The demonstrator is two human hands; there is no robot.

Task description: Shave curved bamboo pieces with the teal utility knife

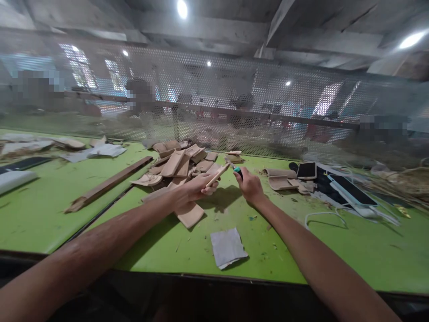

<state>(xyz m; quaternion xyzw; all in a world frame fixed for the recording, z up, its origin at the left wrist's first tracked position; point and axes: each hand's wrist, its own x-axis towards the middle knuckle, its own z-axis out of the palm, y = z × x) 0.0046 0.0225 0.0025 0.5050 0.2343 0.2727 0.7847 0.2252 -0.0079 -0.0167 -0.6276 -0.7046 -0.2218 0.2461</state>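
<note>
My left hand (203, 185) is closed around a thin, pale curved piece (217, 175) that looks like wood or bamboo, seen nearly edge-on. My right hand (250, 184) grips a small knife with a green and black handle (238, 171); its short metal blade points toward the far end of the piece. Whether blade and piece touch, I cannot tell. Behind and left of my left hand lies a heap of similar tan curved pieces (174, 163). One flat piece (189, 214) rests on the green table under my left wrist.
A folded grey-white paper (229, 248) lies near the front edge. At the right are curved pieces (280, 179), phones (352, 189) and a white cable (325, 213). A long brown strip (110, 183) lies left. Behind the table (268, 237) stands a perforated metal screen (214, 98).
</note>
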